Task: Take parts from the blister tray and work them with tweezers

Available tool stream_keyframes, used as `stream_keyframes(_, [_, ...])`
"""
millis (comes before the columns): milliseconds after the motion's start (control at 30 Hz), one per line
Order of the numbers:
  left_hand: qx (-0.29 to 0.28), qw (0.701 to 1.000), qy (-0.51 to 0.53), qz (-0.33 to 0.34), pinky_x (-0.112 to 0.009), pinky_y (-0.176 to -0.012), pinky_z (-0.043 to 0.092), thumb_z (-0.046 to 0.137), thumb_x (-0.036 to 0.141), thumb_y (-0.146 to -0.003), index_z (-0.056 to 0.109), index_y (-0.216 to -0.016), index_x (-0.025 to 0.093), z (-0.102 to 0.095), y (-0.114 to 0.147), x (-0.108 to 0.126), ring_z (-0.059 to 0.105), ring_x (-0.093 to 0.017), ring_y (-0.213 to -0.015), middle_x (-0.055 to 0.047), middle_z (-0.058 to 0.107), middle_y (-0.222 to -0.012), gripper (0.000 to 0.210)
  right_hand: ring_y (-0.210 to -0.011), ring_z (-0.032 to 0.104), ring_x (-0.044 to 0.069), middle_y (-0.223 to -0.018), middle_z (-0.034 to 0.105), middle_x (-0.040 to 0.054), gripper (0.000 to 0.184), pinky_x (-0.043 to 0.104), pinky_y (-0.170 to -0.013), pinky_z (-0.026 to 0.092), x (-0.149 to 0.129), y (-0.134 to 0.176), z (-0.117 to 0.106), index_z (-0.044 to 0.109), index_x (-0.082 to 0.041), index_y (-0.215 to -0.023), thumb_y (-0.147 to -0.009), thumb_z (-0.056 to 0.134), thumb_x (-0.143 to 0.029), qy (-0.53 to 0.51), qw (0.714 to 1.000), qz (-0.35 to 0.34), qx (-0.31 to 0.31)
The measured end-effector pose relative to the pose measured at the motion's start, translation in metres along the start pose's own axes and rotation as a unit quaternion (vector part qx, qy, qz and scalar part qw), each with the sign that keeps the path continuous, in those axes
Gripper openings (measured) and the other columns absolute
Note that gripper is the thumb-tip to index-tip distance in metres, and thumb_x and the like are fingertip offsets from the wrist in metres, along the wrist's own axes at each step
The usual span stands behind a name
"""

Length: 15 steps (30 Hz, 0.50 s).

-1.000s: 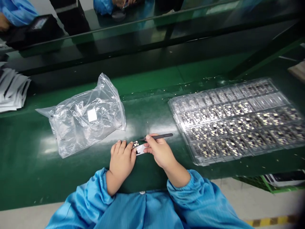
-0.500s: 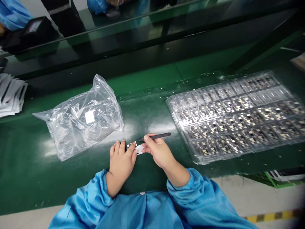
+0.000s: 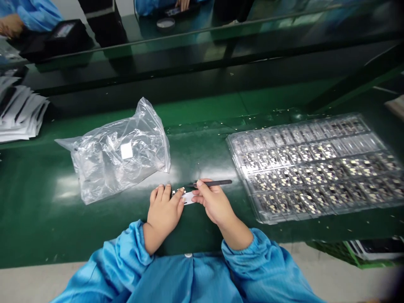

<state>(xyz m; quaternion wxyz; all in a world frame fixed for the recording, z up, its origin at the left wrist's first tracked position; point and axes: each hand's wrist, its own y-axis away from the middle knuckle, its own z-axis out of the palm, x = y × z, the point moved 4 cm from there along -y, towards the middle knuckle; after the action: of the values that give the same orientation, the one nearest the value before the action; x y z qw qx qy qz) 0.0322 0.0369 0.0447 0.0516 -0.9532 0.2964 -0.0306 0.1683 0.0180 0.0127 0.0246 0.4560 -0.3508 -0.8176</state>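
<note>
My left hand (image 3: 164,210) rests on the table with its fingers bent, thumb and forefinger gripping a small circuit board (image 3: 178,191) with shiny metal pads. The fingertips cover part of that board. Beside it lies a flat white strip (image 3: 189,198) with a dark mark, its left end by my left thumb. My right hand (image 3: 212,200) is closed round black tweezers (image 3: 217,183). Their tips point left, close to the board; whether they touch it I cannot tell. The lower fingers of my right hand are at the strip's right end.
A clear plastic bag (image 3: 104,168) with a white label lies at left. At right stand stacked clear trays (image 3: 303,168) holding several rows of small metallic boards. White sheets (image 3: 23,113) are piled far left. Co-workers' hands (image 3: 183,4) show beyond the raised ledge. A green crate (image 3: 356,254) is below right.
The whole view has shifted slightly, so the bag and sheets appear further right. Both hands keep nearly the same pose at the board, and the tweezers stay in my right hand.
</note>
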Motion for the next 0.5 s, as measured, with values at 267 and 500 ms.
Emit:
stream_keyframes(267, [0.026, 0.999, 0.034, -0.005, -0.042, -0.088, 0.038, 0.045, 0.035, -0.082, 0.059, -0.11, 0.023, 0.002, 0.005, -0.007, 0.052, -0.029, -0.104, -0.01, 0.062, -0.107, 0.033, -0.059, 0.059, 0.011, -0.067, 0.061, -0.0023, 0.041, 0.023, -0.053, 0.051, -0.006, 0.007, -0.004, 0.05, -0.02, -0.075, -0.055, 0.074, -0.046, -0.1, 0.994, -0.039, 0.033])
stream_keyframes(500, [0.018, 0.996, 0.049, -0.068, -0.045, -0.089, 0.038, 0.047, 0.038, -0.081, 0.061, -0.102, 0.014, 0.005, 0.005, -0.01, 0.048, -0.034, -0.108, -0.011, 0.062, -0.106, 0.035, -0.057, 0.058, 0.014, -0.055, 0.057, -0.0057, 0.032, 0.027, -0.055, 0.048, -0.013, 0.017, -0.009, 0.048, -0.022, -0.076, -0.056, 0.07, -0.032, -0.121, 0.992, -0.034, 0.02])
